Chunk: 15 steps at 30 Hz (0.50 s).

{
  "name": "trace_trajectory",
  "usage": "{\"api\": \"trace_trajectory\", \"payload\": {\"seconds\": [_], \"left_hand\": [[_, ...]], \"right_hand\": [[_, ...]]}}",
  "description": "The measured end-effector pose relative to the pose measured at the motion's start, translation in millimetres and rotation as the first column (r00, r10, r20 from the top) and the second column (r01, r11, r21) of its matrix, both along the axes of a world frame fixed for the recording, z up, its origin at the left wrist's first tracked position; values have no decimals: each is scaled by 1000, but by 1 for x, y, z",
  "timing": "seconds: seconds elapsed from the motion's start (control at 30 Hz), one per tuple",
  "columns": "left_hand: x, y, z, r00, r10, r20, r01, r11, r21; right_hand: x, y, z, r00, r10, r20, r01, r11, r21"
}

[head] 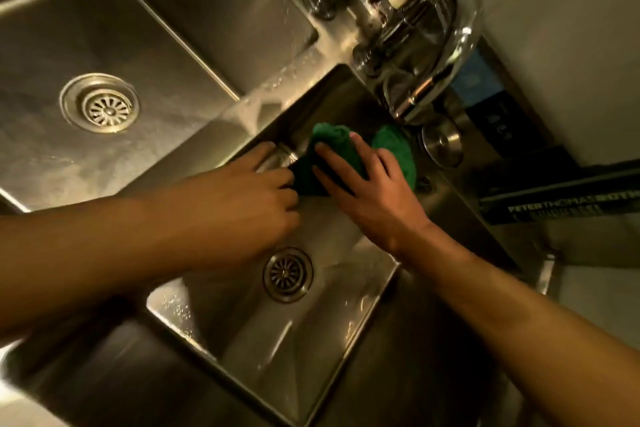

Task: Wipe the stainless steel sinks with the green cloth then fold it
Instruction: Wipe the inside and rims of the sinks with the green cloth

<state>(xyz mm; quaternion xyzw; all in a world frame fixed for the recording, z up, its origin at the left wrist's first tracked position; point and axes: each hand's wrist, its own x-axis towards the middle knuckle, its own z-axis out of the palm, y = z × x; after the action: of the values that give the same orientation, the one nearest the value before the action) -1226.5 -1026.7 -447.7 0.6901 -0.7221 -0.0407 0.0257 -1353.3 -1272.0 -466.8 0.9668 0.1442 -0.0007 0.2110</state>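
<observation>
Just one view here: a wide-angle cam on the person's head, aimed forward and steeply down, close over the sinks. It's rolled a fair bit, so the upper-left stainless steel basin (52,45) and the nearer basin (277,357) sit diagonally. Chrome tap (391,28) is at the top edge, green cloth (332,142) about mid-frame. Bare left forearm (104,246) shows from the left edge, right forearm (519,322) from bottom right.

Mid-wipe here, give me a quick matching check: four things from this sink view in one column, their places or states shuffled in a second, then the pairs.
1 green cloth
2 right hand
3 faucet
4 black box

A chrome, at the top of the view
B far right, white lettering
C pressing flat, fingers spread
D bunched at the far wall of the near sink

Pairs: 1-D, 2-C, 3-A, 4-B
</observation>
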Motion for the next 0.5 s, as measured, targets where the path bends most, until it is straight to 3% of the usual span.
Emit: {"api": "trace_trajectory", "payload": {"seconds": [0.1, 0.23, 0.5], "left_hand": [[16, 12, -10, 998, -29, 61, 33, 997, -66], [19, 18, -16, 996, -41, -79, 30, 990, -136], [19, 22, -15, 984, 48, -169, -55, 998, -37]], "right_hand": [[50, -14, -24, 1000, 17, 20, -17, 1000, -25], [79, -33, -63, 995, 13, -96, -28, 987, -155], [11, -47, -113, 914, -66, -400, -87, 932, -352]]}}
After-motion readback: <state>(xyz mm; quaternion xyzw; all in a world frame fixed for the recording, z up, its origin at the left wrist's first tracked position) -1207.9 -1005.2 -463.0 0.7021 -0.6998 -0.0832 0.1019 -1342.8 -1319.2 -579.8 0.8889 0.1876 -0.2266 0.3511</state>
